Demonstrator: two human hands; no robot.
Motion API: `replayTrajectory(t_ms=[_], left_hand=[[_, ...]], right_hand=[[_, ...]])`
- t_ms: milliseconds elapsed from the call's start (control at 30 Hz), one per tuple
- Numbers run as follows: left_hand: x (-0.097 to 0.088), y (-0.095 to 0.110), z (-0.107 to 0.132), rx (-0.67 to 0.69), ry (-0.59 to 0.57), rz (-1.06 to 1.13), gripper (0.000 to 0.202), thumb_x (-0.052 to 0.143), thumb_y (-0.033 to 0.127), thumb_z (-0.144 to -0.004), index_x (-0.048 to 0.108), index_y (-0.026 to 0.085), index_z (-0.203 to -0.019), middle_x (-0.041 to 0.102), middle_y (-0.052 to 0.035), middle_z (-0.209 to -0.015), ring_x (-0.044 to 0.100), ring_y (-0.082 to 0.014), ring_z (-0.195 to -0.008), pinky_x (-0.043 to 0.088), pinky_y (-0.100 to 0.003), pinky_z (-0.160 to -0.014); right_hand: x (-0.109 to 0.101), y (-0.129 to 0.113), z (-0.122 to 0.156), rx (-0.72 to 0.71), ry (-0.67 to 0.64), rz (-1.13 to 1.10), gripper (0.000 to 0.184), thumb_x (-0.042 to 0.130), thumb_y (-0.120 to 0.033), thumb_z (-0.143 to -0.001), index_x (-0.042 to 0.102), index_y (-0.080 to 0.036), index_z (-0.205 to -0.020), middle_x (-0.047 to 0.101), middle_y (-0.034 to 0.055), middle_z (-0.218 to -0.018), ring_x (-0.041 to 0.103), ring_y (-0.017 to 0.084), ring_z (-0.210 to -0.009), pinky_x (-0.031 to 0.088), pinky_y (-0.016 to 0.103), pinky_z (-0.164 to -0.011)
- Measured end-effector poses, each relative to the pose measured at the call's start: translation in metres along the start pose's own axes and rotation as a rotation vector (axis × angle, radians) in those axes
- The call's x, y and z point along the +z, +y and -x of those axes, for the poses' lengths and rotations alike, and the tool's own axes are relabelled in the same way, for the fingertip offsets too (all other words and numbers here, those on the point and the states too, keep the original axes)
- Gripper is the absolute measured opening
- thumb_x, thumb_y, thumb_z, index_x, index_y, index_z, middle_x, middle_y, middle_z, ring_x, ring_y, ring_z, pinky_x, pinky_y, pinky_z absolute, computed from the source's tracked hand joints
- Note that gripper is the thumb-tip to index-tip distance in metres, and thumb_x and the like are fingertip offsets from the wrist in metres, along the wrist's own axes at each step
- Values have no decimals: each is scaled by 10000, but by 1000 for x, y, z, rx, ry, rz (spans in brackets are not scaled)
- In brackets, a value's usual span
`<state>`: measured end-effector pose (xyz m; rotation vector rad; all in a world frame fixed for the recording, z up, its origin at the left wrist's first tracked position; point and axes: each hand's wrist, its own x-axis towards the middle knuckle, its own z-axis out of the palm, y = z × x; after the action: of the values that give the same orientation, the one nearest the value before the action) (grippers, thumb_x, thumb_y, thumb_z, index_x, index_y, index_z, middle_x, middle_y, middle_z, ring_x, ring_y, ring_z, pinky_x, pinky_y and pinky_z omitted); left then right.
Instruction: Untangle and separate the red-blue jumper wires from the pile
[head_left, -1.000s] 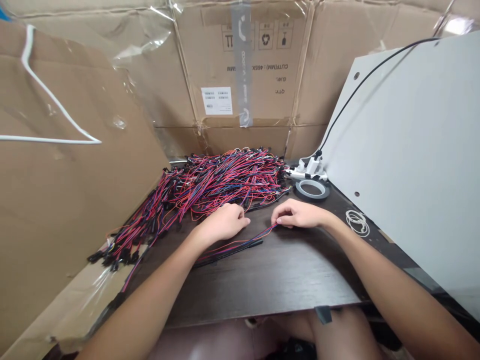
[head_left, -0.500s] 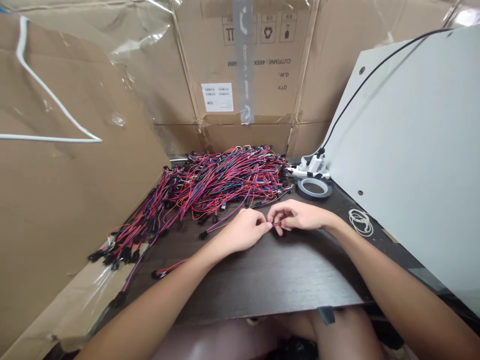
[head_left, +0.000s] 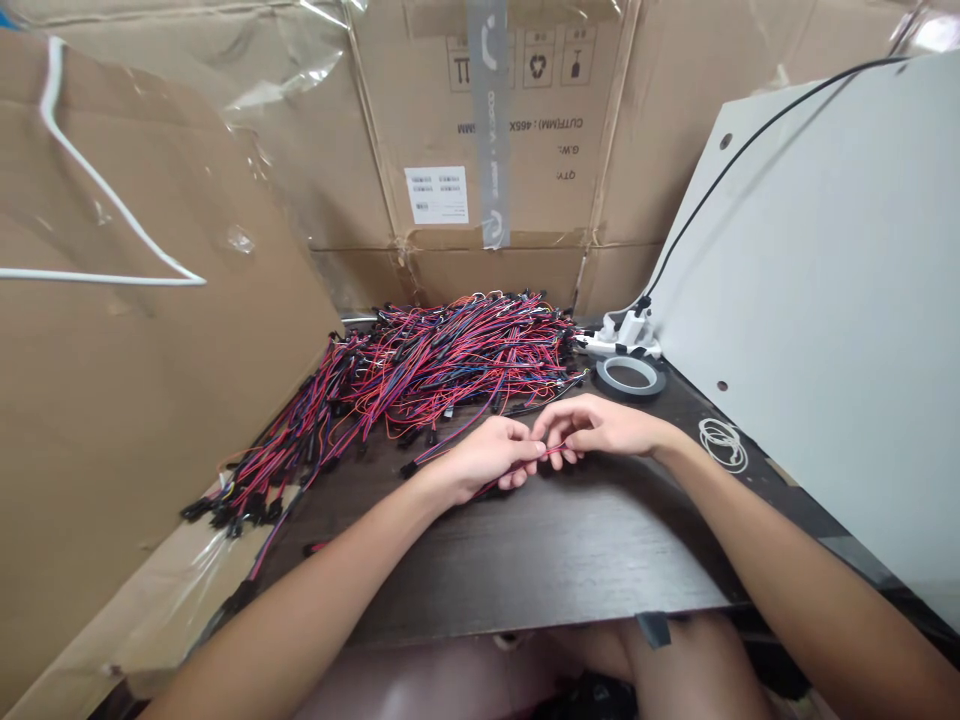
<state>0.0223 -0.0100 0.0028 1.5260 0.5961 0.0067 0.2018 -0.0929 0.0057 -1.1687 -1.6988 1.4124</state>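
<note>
Between my fingers runs a thin red and dark wire cable (head_left: pixel 555 449), pinched from both sides just above the dark table (head_left: pixel 570 540). My left hand (head_left: pixel 495 455) is closed on it with thumb and forefinger, and a length of the cable trails below the palm. Close beside it, my right hand (head_left: pixel 592 428) pinches the same cable, its fingers curled. Behind the hands lies a large pile of red, blue and black wire cables (head_left: pixel 465 350) with black connectors. One loose connector (head_left: pixel 409 468) rests left of my left hand.
A roll of dark tape (head_left: pixel 628 377) lies behind my right hand, near a white power strip (head_left: pixel 622 342). A coil of white cord (head_left: pixel 722 446) sits at the right. Cardboard (head_left: pixel 135 330) stands at left and back, a white panel (head_left: pixel 825 300) at right.
My left hand has turned slightly, so more of its fingers and a trailing length of cable show under it. The cable end that lay near my left forearm is now mostly hidden.
</note>
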Motion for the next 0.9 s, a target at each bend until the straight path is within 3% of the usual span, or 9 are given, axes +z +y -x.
replayTrajectory(t_ms=[100,267,400,533,633,800,900], left_hand=[[-3,1,-1,14,77,-24,154,546,179,-784,509,119,-647,506,29,-519,412,-33,-370,274,-138,-334],[-9,6,1,13,146,-48,85,515,79,-762,529,110,-684,523,23,-542,448,-40,-387,304,-133,-339],[-13,9,4,-10,124,-42,93,501,36,-741,516,105,-680,538,8,-544,482,-55,-409,336,-143,-363],[-14,10,6,-38,72,-72,99,494,9,-705,526,102,-716,554,3,-554,504,-67,-423,369,-156,-388],[-11,11,7,-45,13,-76,27,516,91,-753,541,100,-748,571,-11,-584,519,-75,-430,390,-167,-396],[-4,11,7,1,-20,7,167,455,220,-862,548,95,-803,577,-28,-610,549,-89,-453,408,-173,-405],[-1,8,6,-23,-18,51,216,467,258,-881,532,93,-759,590,-44,-596,556,-98,-441,422,-183,-410]], right_hand=[[-3,2,0,-1,53,-1,247,550,-230,-807,565,-98,-1016,659,64,-769,600,125,-677,472,254,-638],[-9,10,1,67,255,32,408,474,-479,-876,593,-91,-919,639,76,-722,565,114,-580,423,219,-505],[-13,12,3,148,326,50,313,550,-407,-830,604,-102,-869,606,36,-662,474,69,-468,358,190,-430],[-15,7,5,113,356,50,205,619,-290,-764,608,-105,-851,606,30,-663,500,75,-514,379,187,-462],[-13,2,6,78,343,47,197,626,-284,-760,611,-107,-847,612,30,-671,512,77,-525,389,189,-471],[0,0,-1,37,257,56,191,630,-279,-761,608,-102,-832,605,20,-655,515,75,-508,398,188,-464],[9,1,-8,4,292,76,178,617,-277,-773,603,-102,-804,604,16,-646,517,73,-500,392,179,-444]])
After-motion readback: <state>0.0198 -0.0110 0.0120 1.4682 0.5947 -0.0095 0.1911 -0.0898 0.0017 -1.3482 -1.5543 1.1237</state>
